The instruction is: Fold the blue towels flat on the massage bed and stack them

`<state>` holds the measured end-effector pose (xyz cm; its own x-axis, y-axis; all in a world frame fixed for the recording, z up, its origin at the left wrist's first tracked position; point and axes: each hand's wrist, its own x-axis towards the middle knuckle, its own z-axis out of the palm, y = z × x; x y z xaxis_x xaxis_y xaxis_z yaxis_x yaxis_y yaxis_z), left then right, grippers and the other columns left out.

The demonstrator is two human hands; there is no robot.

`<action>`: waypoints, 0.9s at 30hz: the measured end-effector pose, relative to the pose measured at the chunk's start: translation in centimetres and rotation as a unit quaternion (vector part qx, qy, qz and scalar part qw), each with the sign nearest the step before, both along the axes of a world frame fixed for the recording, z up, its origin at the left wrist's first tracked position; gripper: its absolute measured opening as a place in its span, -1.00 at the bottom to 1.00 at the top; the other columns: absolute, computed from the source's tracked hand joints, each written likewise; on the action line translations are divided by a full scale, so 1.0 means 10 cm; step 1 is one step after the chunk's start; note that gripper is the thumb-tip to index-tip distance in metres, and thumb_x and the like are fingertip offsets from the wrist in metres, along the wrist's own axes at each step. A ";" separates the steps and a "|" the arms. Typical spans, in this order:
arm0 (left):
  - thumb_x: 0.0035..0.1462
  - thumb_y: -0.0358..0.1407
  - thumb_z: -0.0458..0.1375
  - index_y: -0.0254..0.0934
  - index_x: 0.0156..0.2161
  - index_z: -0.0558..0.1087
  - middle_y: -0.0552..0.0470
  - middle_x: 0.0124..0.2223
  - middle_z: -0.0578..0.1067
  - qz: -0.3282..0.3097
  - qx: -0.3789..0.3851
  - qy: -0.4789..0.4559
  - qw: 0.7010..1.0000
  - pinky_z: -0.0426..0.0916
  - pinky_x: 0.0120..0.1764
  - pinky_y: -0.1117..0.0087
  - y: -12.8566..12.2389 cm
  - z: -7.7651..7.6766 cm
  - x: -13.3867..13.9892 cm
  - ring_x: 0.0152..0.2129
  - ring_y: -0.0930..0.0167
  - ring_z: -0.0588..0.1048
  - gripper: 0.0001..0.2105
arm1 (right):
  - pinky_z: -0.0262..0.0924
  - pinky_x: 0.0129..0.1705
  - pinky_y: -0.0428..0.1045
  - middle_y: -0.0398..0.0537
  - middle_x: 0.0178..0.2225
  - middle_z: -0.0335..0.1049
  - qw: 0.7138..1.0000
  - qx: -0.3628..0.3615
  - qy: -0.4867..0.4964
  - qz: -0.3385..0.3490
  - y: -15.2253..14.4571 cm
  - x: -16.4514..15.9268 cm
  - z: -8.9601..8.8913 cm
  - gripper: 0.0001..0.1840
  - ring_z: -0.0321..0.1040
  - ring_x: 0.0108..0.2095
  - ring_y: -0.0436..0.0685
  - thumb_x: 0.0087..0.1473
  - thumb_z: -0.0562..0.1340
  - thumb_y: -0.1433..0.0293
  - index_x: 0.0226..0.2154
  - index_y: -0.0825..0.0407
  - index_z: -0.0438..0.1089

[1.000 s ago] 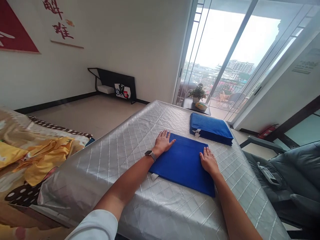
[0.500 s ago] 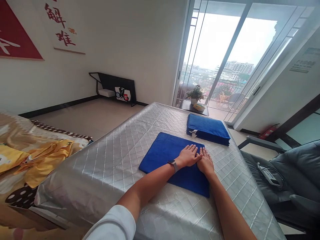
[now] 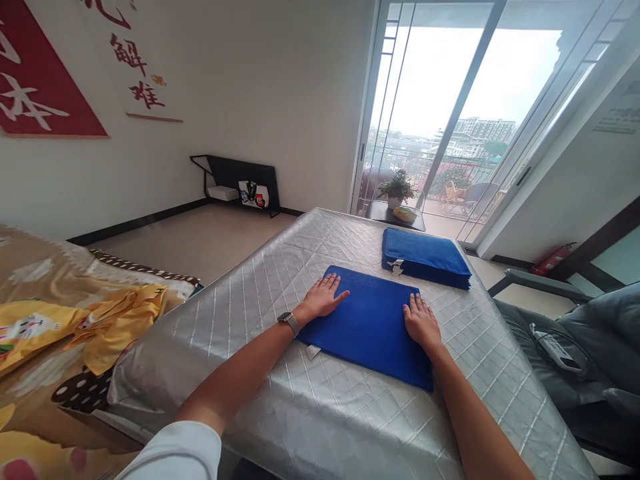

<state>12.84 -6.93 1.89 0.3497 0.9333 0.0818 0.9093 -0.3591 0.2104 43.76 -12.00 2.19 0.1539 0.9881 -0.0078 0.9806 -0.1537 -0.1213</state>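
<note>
A flat blue cloth (image 3: 370, 327), folded into a rectangle, lies on the silver quilted cover (image 3: 240, 300) in front of me. My left hand (image 3: 323, 298) rests palm down on its left side, fingers stretched out and thumb apart. On the right edge lies my right hand (image 3: 421, 321), also flat with its fingers extended. Neither hand grips the fabric. A small white tag (image 3: 313, 351) sticks out at the cloth's near left edge. Behind it sits a stack of folded blue cloths (image 3: 425, 257) with white tags at its left corner.
To the left is bedding with a yellow garment (image 3: 120, 320) on it. A grey armchair (image 3: 600, 333) holding a white power strip (image 3: 557, 350) stands to the right. Beyond the far end are a small table with a potted plant (image 3: 397, 188) and a sliding glass door.
My left hand has slid left across the cloth, away from my right hand, which stays on the right edge. The white tag at the near edge now shows. The view has shifted slightly.
</note>
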 end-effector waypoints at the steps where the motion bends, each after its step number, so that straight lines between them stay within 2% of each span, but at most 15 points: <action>1: 0.34 0.20 -0.37 -0.40 0.43 0.02 -0.16 0.46 -0.01 0.001 -0.001 -0.002 1.000 -0.17 0.39 0.14 0.00 0.00 -0.03 0.41 0.21 -0.07 -0.18 | -0.38 0.41 0.09 0.09 0.47 -0.26 1.000 -0.001 -0.001 0.000 0.00 0.00 0.00 -0.28 -0.30 0.45 0.17 0.37 -0.24 0.20 0.44 0.20 -0.15; 10: 0.35 0.18 -0.37 -0.44 0.42 0.03 -0.21 0.46 -0.01 0.007 0.005 -0.008 1.000 -0.18 0.39 0.12 -0.03 0.02 0.01 0.41 0.21 -0.06 -0.18 | -0.33 0.41 0.07 0.10 0.47 -0.21 0.999 -0.010 -0.044 -0.016 -0.03 -0.05 0.07 -0.26 -0.25 0.44 0.15 0.36 -0.27 0.20 0.43 0.27 -0.14; 15: 0.35 0.18 -0.36 -0.47 0.41 0.05 -0.25 0.45 0.00 -0.001 0.002 -0.034 0.999 -0.15 0.38 0.08 -0.02 0.01 0.00 0.40 0.17 -0.05 -0.18 | -0.29 0.41 0.17 0.13 0.45 -0.16 0.995 -0.020 -0.099 0.019 -0.18 -0.02 0.03 -0.26 -0.23 0.44 0.24 0.36 -0.22 0.18 0.42 0.27 -0.08; 21: 0.34 0.18 -0.34 -0.41 0.42 0.06 -0.18 0.44 0.06 0.005 0.008 -0.049 0.999 -0.16 0.39 0.09 0.00 -0.03 0.01 0.40 0.17 -0.05 -0.20 | -0.28 0.41 0.13 0.15 0.46 -0.24 0.996 -0.010 -0.083 0.026 -0.33 -0.01 -0.06 -0.28 -0.24 0.44 0.20 0.37 -0.26 0.23 0.42 0.29 -0.12; 27: 0.36 0.17 -0.35 -0.42 0.41 0.07 -0.20 0.45 0.05 0.004 0.009 -0.037 0.999 -0.14 0.38 0.09 -0.01 -0.02 -0.01 0.40 0.18 -0.02 -0.21 | -0.32 0.42 0.13 0.11 0.47 -0.25 0.998 -0.014 -0.055 0.013 -0.32 -0.04 -0.03 -0.28 -0.28 0.44 0.18 0.38 -0.26 0.21 0.43 0.28 -0.15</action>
